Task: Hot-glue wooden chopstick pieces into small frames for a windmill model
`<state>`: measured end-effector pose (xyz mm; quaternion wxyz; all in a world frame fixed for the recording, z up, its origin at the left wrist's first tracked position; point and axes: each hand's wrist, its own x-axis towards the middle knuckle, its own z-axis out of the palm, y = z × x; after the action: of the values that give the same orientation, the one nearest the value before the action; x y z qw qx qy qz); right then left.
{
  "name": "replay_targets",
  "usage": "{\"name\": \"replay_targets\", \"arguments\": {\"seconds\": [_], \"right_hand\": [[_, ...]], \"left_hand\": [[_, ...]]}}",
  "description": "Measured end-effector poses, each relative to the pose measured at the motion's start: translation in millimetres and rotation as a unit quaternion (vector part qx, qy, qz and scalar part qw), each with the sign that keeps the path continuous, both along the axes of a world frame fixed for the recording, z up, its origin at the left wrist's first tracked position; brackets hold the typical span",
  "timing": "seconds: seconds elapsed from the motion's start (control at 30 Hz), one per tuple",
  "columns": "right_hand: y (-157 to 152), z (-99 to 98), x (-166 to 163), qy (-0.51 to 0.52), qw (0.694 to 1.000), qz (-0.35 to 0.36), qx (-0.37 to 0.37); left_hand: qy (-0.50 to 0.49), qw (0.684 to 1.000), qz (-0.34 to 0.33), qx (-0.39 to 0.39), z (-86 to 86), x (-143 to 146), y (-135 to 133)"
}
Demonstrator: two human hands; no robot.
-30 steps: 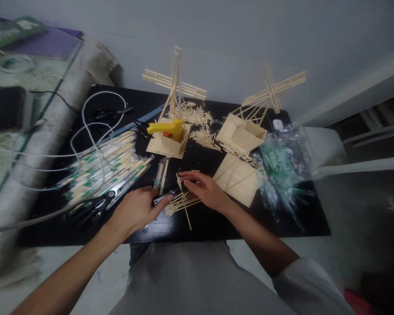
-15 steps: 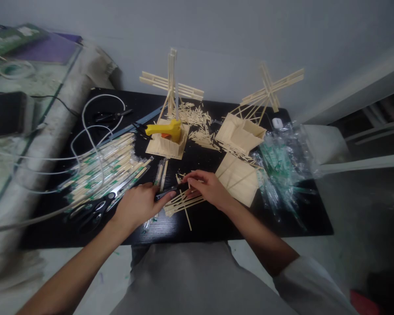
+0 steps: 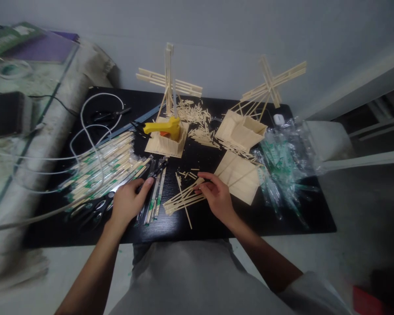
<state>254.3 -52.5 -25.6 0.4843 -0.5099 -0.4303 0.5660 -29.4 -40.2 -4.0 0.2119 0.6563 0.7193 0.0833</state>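
Observation:
My left hand [image 3: 127, 204] rests on the black table [image 3: 216, 227] near its front edge, fingers curled round a dark cutting tool [image 3: 157, 169] that points away toward the back right. My right hand [image 3: 216, 195] pinches the end of a loose bundle of thin wooden sticks [image 3: 182, 200] lying between the two hands. Several wrapped sticks [image 3: 155, 197] lie just right of my left hand. A flat panel of glued sticks [image 3: 238, 177] sits right behind my right hand.
A yellow glue gun [image 3: 164, 127] rests on a stick base [image 3: 166, 146] under one windmill model [image 3: 168, 81]; a second windmill [image 3: 269, 85] stands at the back right. Wrapped chopsticks [image 3: 101, 168], scissors [image 3: 92, 210] and a white cable [image 3: 85, 127] lie left; plastic wrappers [image 3: 282, 170] lie right.
My left hand has drawn back to the left with the dark tool, away from the sticks. My right hand has slid slightly right and now grips the bundle's end.

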Motion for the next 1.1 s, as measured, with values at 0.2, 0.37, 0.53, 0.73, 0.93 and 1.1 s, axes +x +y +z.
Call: {"name": "replay_targets", "arguments": {"seconds": [0.2, 0.37, 0.53, 0.73, 0.93, 1.1], "right_hand": [[-36.7, -3.6, 0.5, 0.015, 0.999, -0.037, 0.034], [-59.1, -11.7, 1.9, 0.012, 0.998, -0.052, 0.039], [-63.2, -18.0, -0.5, 0.007, 0.998, -0.058, 0.039], [-64.5, -24.9, -3.6, 0.005, 0.996, -0.069, 0.049], [-64.8, -27.5, -0.9, 0.01, 0.995, -0.074, 0.059], [-66.0, -22.0, 1.0, 0.008, 0.997, -0.052, 0.06]], "left_hand": [[0.033, 0.998, 0.008, 0.045, -16.4, 3.9, -6.2], [0.046, 0.997, -0.008, 0.062, -19.8, 2.8, -8.1], [0.059, 0.995, -0.014, 0.077, -21.9, 2.1, -7.3], [0.073, 0.993, -0.004, 0.089, -23.2, 6.3, -10.2], [0.08, 0.993, 0.006, 0.086, -22.6, 8.8, -12.1], [0.068, 0.995, -0.001, 0.071, -19.8, 5.8, -9.4]]}}
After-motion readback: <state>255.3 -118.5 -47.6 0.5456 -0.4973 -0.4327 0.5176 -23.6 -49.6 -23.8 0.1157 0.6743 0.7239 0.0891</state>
